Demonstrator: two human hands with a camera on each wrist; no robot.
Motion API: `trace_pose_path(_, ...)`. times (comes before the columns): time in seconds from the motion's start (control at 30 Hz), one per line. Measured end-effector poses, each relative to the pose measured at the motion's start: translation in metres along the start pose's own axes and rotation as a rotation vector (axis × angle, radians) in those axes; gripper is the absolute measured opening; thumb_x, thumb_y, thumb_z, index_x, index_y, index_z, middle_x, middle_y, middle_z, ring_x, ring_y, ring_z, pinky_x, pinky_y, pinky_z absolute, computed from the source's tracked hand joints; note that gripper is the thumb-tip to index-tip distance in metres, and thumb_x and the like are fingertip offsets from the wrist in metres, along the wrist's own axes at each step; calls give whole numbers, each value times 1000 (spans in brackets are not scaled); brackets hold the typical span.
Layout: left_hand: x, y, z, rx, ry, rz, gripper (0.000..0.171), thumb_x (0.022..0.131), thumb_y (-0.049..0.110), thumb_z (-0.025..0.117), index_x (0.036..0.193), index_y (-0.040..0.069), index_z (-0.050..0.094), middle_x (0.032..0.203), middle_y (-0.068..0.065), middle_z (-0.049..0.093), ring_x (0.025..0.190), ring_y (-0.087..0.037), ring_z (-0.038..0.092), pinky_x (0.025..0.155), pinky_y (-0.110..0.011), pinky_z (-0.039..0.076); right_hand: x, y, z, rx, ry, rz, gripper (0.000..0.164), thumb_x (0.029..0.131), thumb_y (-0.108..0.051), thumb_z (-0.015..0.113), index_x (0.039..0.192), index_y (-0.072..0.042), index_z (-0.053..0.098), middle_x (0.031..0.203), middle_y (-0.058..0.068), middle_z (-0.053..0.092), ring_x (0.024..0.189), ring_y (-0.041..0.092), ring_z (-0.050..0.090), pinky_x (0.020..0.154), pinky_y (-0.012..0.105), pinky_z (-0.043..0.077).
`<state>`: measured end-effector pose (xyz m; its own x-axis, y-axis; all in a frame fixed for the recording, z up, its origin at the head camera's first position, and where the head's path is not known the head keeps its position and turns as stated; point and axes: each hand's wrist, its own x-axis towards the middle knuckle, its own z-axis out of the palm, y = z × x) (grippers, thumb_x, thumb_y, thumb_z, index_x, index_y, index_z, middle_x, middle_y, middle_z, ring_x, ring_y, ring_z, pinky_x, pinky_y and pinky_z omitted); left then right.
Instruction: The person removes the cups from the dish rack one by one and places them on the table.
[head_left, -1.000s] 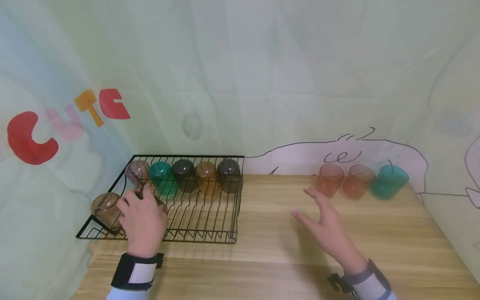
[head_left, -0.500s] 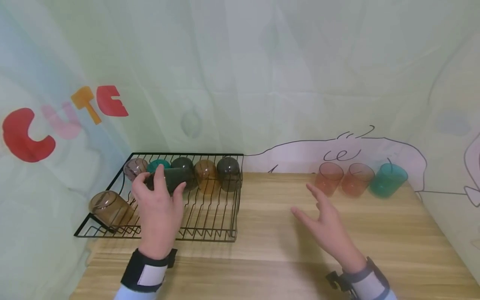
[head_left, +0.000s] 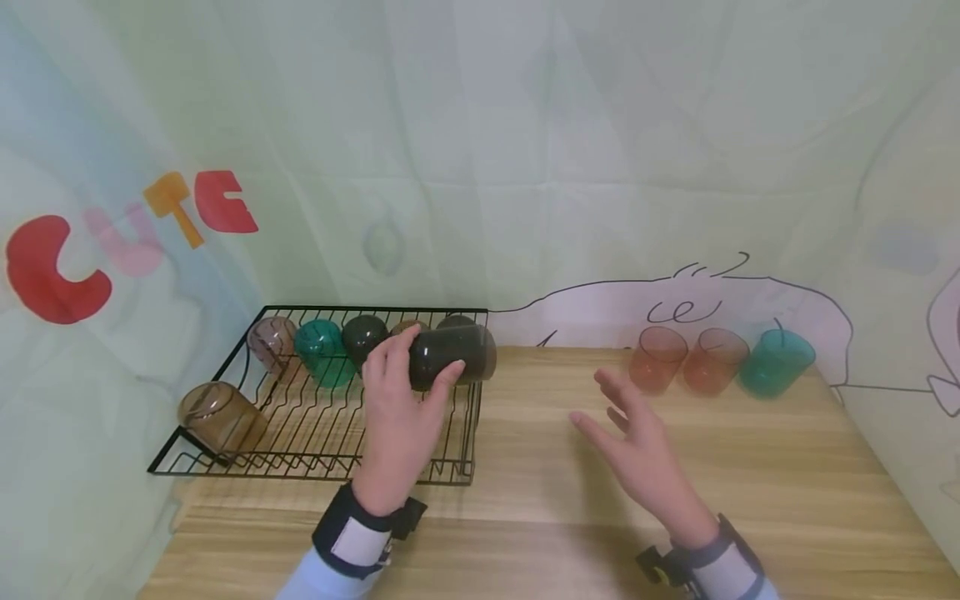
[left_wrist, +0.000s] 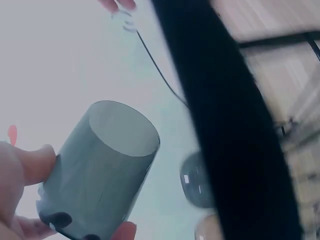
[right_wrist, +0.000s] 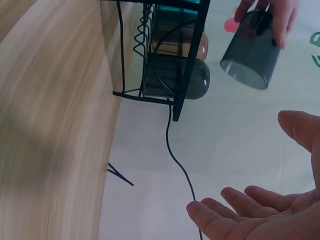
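One dark cup (head_left: 457,346) in left hand (head_left: 399,407); wood-grain table (head_left: 525,533), lettered backdrop (head_left: 570,167).

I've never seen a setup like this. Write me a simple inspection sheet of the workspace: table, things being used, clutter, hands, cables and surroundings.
Surface: light, grained wooden table.
Job's things: dark gray cup, tipped sideways above a black wire rack. The rack holds a tan cup at its front left and a back row: pale purple cup, teal cup and three more cups, partly hidden. To the right on the table, two orange cups and a second teal cup stand upright.
Clutter: nothing seen.
Hands: left hand grips the dark gray cup; right hand holds nothing. Both wear wrist bands.
Cables: nothing seen.
Surroundings: pale printed backdrop with colorful letters.
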<state>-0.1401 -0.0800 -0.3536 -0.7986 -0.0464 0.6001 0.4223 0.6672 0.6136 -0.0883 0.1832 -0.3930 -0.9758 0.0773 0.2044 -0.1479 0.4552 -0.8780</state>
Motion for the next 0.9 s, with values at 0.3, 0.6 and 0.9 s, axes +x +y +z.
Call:
trace_pose_path(0.3,-5,21,22,-74,-46,14,67,79,47,69,135,16,46,129,-8,52,117,-20,49,92,-40,50,-2,0,13,32,-25,48,72,83,-46,65,140,-12,38,144,9,42,133,27,42,106,42,40)
trace_pose_path(0.6,-11,33,33,-107,-112,1,69,77,53,69,132,17,48,126,-4,53,107,-13,56,84,-29,54,-2,-2,22,61,-64,30,62,84,-44,65,133,-10,48,138,9,49,129,26,47,103,40,43)
trace_pose_path(0.9,-17,38,42,-124,-132,-2,70,75,54,70,130,16,49,123,-1,54,108,-11,54,89,-30,52,-2,-4,28,65,-95,35,57,85,-48,62,128,-10,53,133,6,55,125,24,51,102,41,44)
